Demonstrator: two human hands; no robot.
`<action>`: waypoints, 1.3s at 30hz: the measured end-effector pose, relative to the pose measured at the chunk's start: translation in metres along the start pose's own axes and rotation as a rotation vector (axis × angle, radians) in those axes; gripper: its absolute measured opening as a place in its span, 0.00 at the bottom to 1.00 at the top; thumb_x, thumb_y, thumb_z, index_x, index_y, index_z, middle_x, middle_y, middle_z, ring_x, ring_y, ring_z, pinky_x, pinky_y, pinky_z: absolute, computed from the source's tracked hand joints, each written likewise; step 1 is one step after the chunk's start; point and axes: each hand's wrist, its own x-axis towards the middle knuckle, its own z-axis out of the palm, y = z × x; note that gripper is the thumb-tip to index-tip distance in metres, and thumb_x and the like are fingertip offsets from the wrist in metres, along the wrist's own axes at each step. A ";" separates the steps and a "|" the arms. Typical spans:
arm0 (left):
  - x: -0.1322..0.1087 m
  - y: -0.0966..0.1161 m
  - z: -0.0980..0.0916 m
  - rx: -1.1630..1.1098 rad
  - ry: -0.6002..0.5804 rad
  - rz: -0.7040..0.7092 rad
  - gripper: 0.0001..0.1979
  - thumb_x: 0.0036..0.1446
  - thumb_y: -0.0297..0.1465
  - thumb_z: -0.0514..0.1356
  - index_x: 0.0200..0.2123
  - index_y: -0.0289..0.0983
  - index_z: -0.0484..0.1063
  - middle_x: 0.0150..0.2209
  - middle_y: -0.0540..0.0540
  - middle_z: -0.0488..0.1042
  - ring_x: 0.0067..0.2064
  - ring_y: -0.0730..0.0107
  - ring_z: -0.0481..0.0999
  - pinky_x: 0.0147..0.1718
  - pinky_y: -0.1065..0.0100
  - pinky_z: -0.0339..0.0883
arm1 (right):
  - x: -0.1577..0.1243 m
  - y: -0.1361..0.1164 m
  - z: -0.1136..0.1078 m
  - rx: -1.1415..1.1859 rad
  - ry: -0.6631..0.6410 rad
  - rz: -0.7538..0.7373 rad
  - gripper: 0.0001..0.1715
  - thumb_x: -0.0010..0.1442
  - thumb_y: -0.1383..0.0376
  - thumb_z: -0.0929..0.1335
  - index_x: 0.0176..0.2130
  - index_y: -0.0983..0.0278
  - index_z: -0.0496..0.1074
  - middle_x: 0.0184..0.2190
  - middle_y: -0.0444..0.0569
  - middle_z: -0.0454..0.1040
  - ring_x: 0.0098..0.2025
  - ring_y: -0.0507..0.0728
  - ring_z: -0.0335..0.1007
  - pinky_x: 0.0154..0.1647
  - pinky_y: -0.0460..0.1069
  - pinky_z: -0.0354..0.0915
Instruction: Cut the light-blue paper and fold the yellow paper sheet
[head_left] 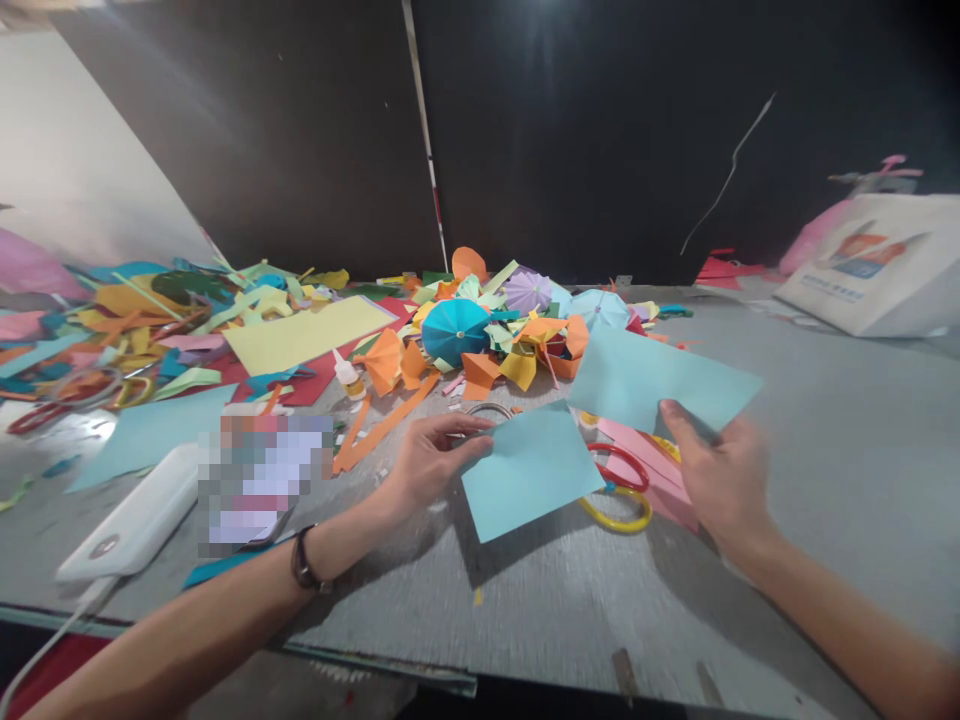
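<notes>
Light-blue paper sheets [529, 470] are held at mid-frame, one per hand: the left hand [439, 465] pinches the lower sheet's edge, and the right hand [720, 480] grips the upper sheet's edge. Red-and-yellow scissors [616, 490] and pink paper strips [645, 465] lie just below on the grey tabletop [840, 480].

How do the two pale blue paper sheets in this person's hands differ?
The sheet in the left hand sits nearer the person, pinched at its side edge; the sheet in the right hand sits farther out, gripped at its lower edge, and looks wider. Both are flat, pale blue rectangles.
</notes>
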 end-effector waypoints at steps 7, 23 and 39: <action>-0.001 0.001 0.001 -0.009 0.018 -0.001 0.09 0.51 0.34 0.73 0.37 0.38 0.85 0.37 0.43 0.85 0.37 0.61 0.81 0.34 0.63 0.74 | 0.001 0.000 0.001 0.009 0.003 0.003 0.14 0.58 0.49 0.72 0.37 0.54 0.78 0.44 0.57 0.85 0.53 0.77 0.79 0.51 0.70 0.73; -0.001 0.001 0.000 -0.005 0.013 -0.009 0.09 0.50 0.35 0.73 0.35 0.39 0.85 0.36 0.43 0.84 0.35 0.62 0.80 0.30 0.63 0.72 | 0.000 -0.003 0.002 -0.036 0.034 0.006 0.13 0.58 0.50 0.72 0.36 0.55 0.77 0.42 0.56 0.86 0.47 0.75 0.82 0.48 0.69 0.75; -0.003 0.007 -0.001 -0.002 -0.040 -0.052 0.12 0.52 0.35 0.74 0.38 0.36 0.83 0.35 0.43 0.81 0.33 0.66 0.76 0.28 0.67 0.68 | -0.009 -0.004 0.003 0.015 -0.054 -0.074 0.26 0.61 0.51 0.73 0.56 0.57 0.74 0.52 0.58 0.81 0.52 0.72 0.80 0.50 0.64 0.77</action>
